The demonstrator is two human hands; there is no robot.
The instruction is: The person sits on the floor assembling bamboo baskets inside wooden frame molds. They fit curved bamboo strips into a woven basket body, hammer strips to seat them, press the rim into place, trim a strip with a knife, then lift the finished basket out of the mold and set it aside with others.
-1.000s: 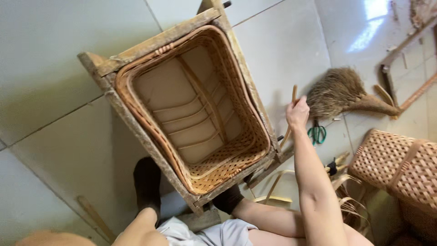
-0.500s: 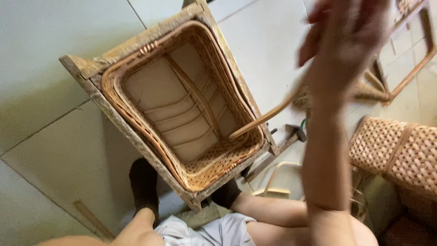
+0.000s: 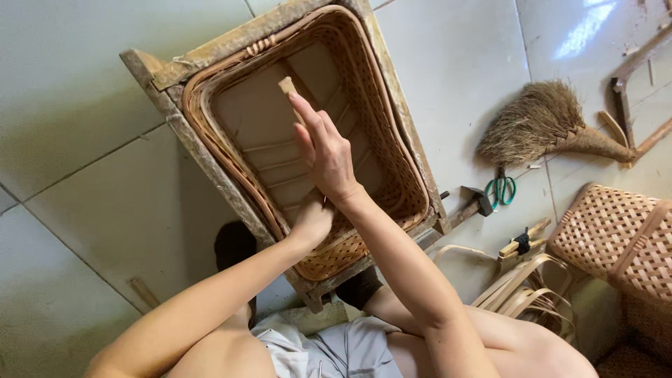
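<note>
A rectangular woven rattan basket sits inside a weathered wooden frame on the tiled floor between my legs. My right hand reaches into the basket and grips a flat bamboo stick that points up toward the basket's far wall. My left hand rests on the near inside wall of the basket, just below the right hand, with its fingers hidden behind the right wrist.
To the right on the floor lie a straw hand broom, green-handled scissors, a hammer, a small wooden tool and coiled bamboo strips. A second woven basket stands at the right edge.
My right hand picked up the stick beside the frame, swung up close to the camera, and now is down inside the basket with it. My left hand has come onto the basket's near wall.
</note>
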